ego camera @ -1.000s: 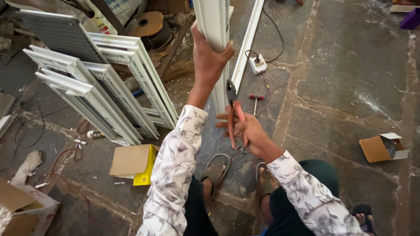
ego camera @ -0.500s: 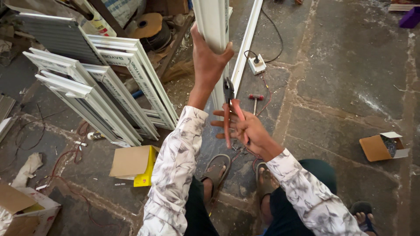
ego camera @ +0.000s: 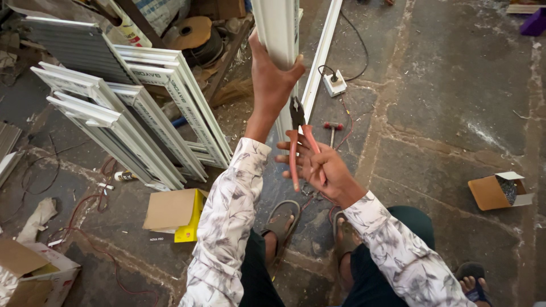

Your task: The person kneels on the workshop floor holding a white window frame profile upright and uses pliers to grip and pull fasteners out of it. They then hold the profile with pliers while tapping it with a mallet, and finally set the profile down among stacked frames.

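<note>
Left hand [ego camera: 272,79] is clamped round the upright white profile [ego camera: 277,28]. Right hand [ego camera: 321,170] loosely holds red-handled pliers [ego camera: 300,136] just beside it, handles spread.

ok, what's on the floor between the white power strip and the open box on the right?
Head view: nothing but bare stone slabs and a dusty joint between the power strip and the open cardboard box.
</note>
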{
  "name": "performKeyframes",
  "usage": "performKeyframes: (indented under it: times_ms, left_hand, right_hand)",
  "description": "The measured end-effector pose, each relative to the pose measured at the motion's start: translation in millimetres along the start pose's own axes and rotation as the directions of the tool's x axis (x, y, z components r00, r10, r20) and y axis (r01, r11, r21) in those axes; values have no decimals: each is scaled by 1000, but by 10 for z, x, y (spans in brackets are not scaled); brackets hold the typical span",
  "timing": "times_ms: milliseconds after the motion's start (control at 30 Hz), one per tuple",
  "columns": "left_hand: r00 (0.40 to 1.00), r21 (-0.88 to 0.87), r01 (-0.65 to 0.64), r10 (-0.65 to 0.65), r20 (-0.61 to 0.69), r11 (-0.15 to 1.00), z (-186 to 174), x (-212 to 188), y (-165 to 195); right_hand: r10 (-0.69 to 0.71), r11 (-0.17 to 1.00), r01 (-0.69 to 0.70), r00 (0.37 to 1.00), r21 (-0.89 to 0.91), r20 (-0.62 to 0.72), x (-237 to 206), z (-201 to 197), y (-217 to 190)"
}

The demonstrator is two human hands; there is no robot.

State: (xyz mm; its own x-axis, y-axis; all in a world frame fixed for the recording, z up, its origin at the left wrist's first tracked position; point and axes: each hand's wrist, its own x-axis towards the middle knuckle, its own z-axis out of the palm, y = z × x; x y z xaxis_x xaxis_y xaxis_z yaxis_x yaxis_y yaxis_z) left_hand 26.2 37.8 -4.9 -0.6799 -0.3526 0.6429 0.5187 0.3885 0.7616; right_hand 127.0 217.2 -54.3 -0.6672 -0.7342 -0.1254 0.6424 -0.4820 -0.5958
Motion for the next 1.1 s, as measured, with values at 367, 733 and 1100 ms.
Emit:
performKeyframes:
  times_ms: [367,733,1100]
  left_hand:
    - [999,28,-33,33,-17,999,-5,-8,-19]
    - [999,86,-18,21,-33,996,-6,3,-85]
    - [1000,90,3,-3,6,996,-24,1,-57]
  right_hand:
    - [-8,998,5,999,61,51,34,-93,71]
    - [75,957,-97,993,275,88,17,-10,68]
    - [70,987,-59,995,151,-65,-10,111,273]
